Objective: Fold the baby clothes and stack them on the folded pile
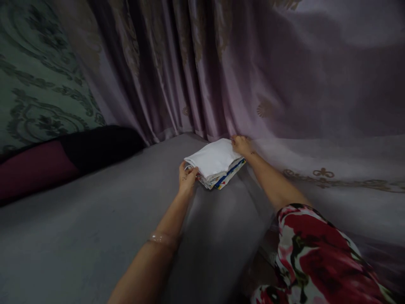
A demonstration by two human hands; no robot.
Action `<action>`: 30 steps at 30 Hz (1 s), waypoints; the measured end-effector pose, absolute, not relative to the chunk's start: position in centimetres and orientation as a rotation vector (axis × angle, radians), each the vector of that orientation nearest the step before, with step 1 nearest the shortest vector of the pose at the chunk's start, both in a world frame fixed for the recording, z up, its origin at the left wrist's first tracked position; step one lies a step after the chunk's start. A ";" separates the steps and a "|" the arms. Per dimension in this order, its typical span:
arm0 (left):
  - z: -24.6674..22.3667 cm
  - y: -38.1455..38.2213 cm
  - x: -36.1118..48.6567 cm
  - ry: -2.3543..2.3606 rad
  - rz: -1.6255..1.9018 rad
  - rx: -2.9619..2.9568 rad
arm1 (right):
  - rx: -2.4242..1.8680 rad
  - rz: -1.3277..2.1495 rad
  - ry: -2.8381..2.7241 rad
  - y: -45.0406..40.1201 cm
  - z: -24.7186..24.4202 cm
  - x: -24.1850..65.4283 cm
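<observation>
A stack of folded cloths (218, 158) lies on the grey surface, with a plain white cloth on top. Blue and patterned layers (226, 177) show along its near right side. My left hand (187, 179) is closed on the stack's left corner, thumb at the edge and fingers partly hidden. At the far right corner, my right hand (242, 145) has its fingers curled over the edge of the white cloth; how many layers it grips I cannot make out.
The grey padded surface (110, 223) runs under the stack. Behind it hang mauve curtains (202, 76), reaching down to the surface and along the right side. A black and maroon cushion (79, 160) lies at the left against a green patterned wall (41, 76).
</observation>
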State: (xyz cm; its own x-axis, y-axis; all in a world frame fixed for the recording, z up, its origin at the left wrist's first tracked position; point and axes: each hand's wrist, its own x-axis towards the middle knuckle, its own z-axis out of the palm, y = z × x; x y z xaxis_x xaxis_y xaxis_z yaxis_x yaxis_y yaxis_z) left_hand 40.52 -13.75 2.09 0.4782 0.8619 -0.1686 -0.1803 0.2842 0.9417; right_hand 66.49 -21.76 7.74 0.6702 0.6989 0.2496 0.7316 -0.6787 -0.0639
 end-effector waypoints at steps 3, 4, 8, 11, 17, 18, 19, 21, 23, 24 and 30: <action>1.4 -13.7 39.5 0.846 0.767 1.085 | -2.670 -0.115 -1.240 -20.5 7.9 64.8; 1.2 -13.6 39.0 0.863 0.752 1.098 | -2.663 -0.046 -1.253 -20.1 7.8 64.2; 0.4 -12.7 35.8 0.934 0.697 1.180 | -2.698 0.170 -1.207 -19.2 7.3 63.0; 0.1 -11.4 32.4 0.983 0.674 1.260 | -2.724 0.250 -1.176 -19.2 7.1 63.2; -0.5 -8.2 24.3 1.071 0.679 1.392 | -2.717 0.255 -1.184 -19.2 8.1 63.2; -0.7 -7.6 22.8 1.092 0.677 1.432 | -2.715 0.243 -1.185 -19.1 8.3 62.9; -0.9 -6.9 21.2 1.121 0.674 1.480 | -2.710 0.229 -1.191 -19.0 8.4 62.4; -1.2 -5.4 17.9 1.193 0.669 1.604 | -2.685 0.188 -1.243 -18.8 8.4 60.9; -1.5 -4.0 14.7 1.315 0.655 1.765 | -2.635 0.120 -1.371 -18.6 8.1 58.6; -1.6 -3.5 13.3 1.390 0.659 1.835 | -2.603 0.075 -1.457 -18.6 7.8 57.3; -1.2 -2.5 7.0 1.697 0.617 2.030 | -2.428 -0.122 -1.848 -18.3 4.9 52.7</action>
State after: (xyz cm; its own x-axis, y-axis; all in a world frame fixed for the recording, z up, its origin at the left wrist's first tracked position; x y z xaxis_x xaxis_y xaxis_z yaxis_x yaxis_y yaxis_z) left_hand 7.02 -2.47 -1.19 0.1555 0.9856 0.0666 0.7985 -0.1651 0.5789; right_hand 52.68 -18.25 4.88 0.2658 0.9569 0.1166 0.9640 -0.2651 -0.0220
